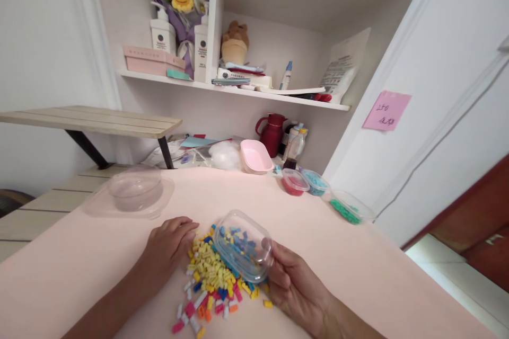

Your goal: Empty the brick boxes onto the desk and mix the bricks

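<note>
A clear plastic container (243,246) is tilted above the pile, pinched at its right edge by my right hand (292,280). Blue and yellow pieces show through its clear wall; I cannot tell whether any lie inside it. Below it spreads a heap of small plastic building bricks (212,267), mostly pale yellow, with blue, pink, white and orange ones towards the near side. My left hand (170,241) lies at the heap's left edge, fingers stretched out and close together, holding nothing visible.
At the right back stand clear boxes with red (294,184), blue (315,183) and green pieces (345,211). A pink tray (256,158) stands before a red jug (271,135). At the left sits a clear round bowl (135,190), near a raised wooden stand (91,119).
</note>
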Demonstrator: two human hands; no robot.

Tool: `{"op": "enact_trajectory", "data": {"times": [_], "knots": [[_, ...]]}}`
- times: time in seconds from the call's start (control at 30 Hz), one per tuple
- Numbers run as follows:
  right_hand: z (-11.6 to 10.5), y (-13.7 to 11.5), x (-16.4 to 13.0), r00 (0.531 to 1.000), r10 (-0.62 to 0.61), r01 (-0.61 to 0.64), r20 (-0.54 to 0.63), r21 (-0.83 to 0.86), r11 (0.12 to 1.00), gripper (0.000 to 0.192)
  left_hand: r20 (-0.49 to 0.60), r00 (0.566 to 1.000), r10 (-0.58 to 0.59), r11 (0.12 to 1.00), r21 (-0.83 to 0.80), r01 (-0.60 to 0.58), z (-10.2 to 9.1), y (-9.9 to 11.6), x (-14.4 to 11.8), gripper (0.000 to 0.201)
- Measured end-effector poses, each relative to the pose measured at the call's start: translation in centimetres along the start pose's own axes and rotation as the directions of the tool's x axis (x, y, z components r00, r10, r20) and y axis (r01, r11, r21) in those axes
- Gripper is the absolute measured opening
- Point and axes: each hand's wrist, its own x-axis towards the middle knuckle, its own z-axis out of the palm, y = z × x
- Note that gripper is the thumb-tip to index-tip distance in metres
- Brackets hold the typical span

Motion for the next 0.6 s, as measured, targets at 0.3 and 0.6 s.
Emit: {"op": "enact_trajectory", "data": {"times": [0.3,0.6], "knots": [[-0.9,-3.5,0.7,0.973,-0.231,0.231,-0.013,0.037,0.972,0.018,0.091,0.995,-0.038,0.999,0.035,0.035,-0.8,-0.1,0.0,0.049],[-2.8,-5.1,0.8,0.905,-0.407,0.416,-0.122,0.063,0.907,0.008,0.347,0.928,-0.136,0.972,0.229,0.057,-7.0,3.8,-3.2,0.058]]}}
